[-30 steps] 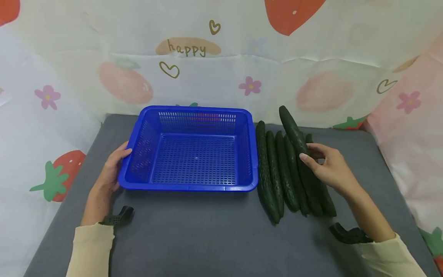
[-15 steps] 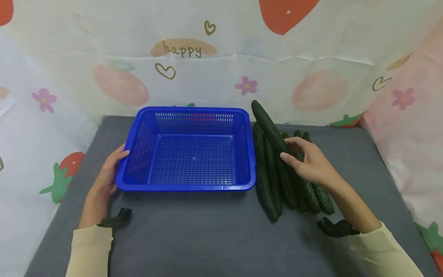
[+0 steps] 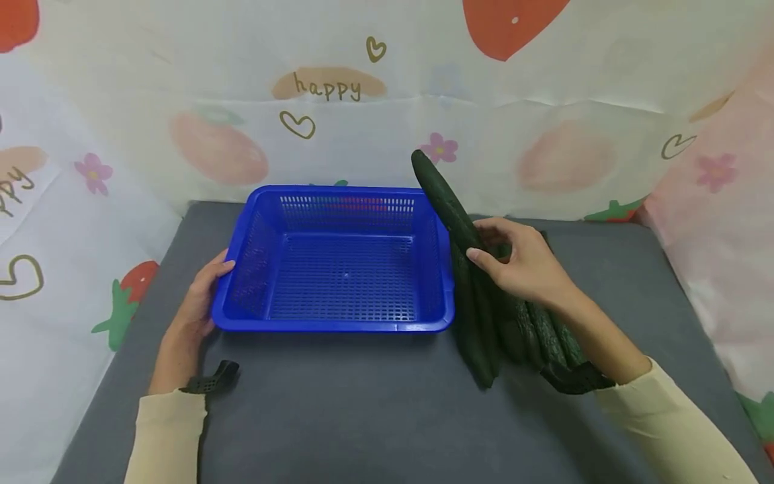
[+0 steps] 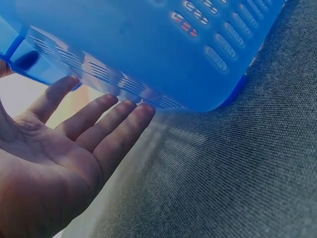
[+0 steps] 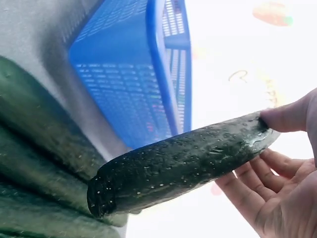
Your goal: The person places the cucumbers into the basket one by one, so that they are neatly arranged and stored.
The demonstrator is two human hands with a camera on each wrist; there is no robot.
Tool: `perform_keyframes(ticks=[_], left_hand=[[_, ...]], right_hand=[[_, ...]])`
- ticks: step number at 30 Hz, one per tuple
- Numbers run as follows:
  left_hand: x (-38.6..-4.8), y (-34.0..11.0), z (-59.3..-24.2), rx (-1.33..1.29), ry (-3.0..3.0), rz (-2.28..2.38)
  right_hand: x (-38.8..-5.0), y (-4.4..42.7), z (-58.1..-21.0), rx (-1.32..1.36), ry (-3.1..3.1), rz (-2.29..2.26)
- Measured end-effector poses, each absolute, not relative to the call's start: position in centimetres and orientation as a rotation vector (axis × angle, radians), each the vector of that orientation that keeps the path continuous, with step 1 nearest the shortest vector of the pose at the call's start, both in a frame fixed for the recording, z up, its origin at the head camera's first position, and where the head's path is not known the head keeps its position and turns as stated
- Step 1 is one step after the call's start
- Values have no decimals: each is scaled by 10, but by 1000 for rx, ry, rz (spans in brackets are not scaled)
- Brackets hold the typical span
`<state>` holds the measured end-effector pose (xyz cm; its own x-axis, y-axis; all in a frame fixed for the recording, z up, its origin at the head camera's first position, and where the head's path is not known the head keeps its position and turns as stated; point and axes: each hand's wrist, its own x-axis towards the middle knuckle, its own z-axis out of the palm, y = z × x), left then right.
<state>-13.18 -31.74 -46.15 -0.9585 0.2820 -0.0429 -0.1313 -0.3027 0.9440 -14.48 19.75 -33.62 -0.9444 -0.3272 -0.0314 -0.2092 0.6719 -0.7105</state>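
A dark green cucumber (image 3: 444,200) hangs tilted, its upper end over the right rim of the blue plastic basket (image 3: 345,327). My right hand (image 3: 525,261) pinches it between thumb and fingers; the right wrist view shows the thumb on one side of the cucumber (image 5: 183,166) and fingers on the other. At the basket's left side, my left hand (image 3: 196,299) holds the rim with its thumb on top. In the left wrist view, its fairly straight fingers (image 4: 126,126) touch the outer wall. No cucumber lies inside the basket.
Several other cucumbers (image 3: 474,336) lie side by side right of the basket, partly hidden by my right hand. A grey cloth (image 3: 338,410) covers the table. Behind it hangs a printed fabric backdrop (image 3: 363,134) with strawberries and hearts.
My right hand has lifted the cucumber off the row and carried it left and up, toward the basket's right rim. The left hand stays at the basket's left side.
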Motion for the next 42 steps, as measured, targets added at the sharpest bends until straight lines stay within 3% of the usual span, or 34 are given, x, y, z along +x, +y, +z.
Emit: perform_keyframes(ticks=[14,42], left_hand=[[-130,-315,-461,129,1738,2310],[-124,-315,-464,198,1668,2345]], right_hand=[[-160,145,-325,-789,2778,-1073],[-149,61,-329,-1079,2705,-607]])
